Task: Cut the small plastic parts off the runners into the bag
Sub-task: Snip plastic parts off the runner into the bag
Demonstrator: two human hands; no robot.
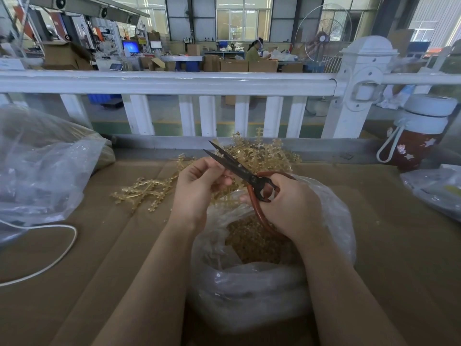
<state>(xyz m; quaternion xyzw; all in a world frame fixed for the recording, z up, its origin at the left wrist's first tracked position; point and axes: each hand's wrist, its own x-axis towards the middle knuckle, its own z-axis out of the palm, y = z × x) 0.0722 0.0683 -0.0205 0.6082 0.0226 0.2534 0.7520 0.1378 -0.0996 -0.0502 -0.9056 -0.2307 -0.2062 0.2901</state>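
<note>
Above the clear plastic bag [249, 290] of amber parts, right hand [291, 206] grips red-handled black scissors [239, 168], blades parted; left hand [197, 186] pinches an amber runner, largely hidden.

A cardboard-covered worktop [389, 245] carries an open clear bag [249, 283] of amber parts near the middle, loose amber runners [147, 191] beyond it, a large plastic bag [42, 166] far left, a white cord [57, 258], and a bottle [419, 136] far right.

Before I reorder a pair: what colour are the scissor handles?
Reddish-brown handles, seen in the head view.
</note>
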